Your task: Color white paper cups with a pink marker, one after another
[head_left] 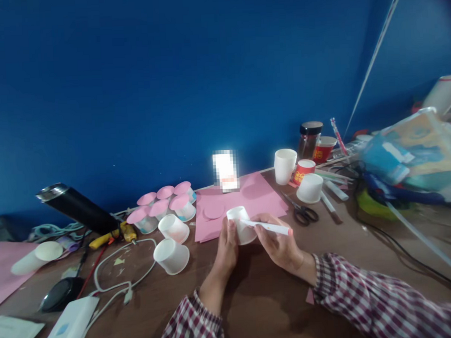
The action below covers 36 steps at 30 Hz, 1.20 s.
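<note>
A white paper cup [242, 234] is tilted in front of me, with my left hand [228, 243] gripping its left side. Pinched in my right hand [275, 239] is a white marker [271, 228] with an orange end; its tip points at the cup's outer side. I cannot tell whether the tip touches. Just beyond the cup lie pink paper sheets [249, 195], with a pink paper circle [214, 209] on top. Two white paper cups, one nearer [171, 256] and one behind it [174, 227], stand left of my left hand.
Several cups with pink tops [160, 209] stand at the back left. Scissors [304, 213] and an upturned cup [310, 188] lie to the right. A black tumbler [77, 208], white cable [97, 274] and power strip [68, 328] occupy the left; a plastic bag [411, 151] fills the right.
</note>
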Motion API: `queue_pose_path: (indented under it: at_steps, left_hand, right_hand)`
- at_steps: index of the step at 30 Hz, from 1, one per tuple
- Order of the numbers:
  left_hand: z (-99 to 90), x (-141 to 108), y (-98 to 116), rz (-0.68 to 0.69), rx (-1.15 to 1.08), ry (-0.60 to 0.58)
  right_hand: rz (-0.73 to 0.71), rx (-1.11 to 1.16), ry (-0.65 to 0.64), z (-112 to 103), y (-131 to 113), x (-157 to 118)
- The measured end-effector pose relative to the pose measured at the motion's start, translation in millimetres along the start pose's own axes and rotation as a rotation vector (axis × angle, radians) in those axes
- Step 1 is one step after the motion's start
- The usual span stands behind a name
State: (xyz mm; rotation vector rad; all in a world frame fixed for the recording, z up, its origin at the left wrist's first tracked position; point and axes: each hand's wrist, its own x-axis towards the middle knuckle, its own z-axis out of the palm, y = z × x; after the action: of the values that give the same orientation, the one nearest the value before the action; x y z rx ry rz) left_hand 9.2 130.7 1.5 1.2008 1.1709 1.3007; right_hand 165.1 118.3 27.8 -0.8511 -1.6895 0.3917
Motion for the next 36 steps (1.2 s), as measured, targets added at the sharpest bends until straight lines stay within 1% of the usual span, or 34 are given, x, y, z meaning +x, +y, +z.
queue_pose_path:
  at_steps: [5,8,14,19,23,30,36]
  left_hand:
    - [0.0,1,-4,0.007,-0.017,0.001]
    - [0.2,0,-2,0.001,-0.005,0.007]
    - [-0.5,-2,9,-0.007,0.098,-0.011]
    - [-0.3,-3,11,0.009,0.095,-0.010]
    - [0.2,-4,12,-0.003,0.100,-0.013]
    - [1.0,-3,12,0.016,0.098,-0.011]
    - [0.7,-4,14,0.001,0.084,-0.015]
  right_hand:
    - [-0.035,-0.033,0.015,-1,-1,2]
    - [-0.047,-0.042,0.020,-2,-1,2]
    - [-0.028,-0.027,0.032,-1,0,2]
    - [0.002,-0.014,0.033,-1,-1,2]
    - [0.016,-0.019,0.033,-2,0,1]
    - [0.010,-0.018,0.026,-4,-1,2]
    - [0.032,-0.009,0.030,-2,0,2]
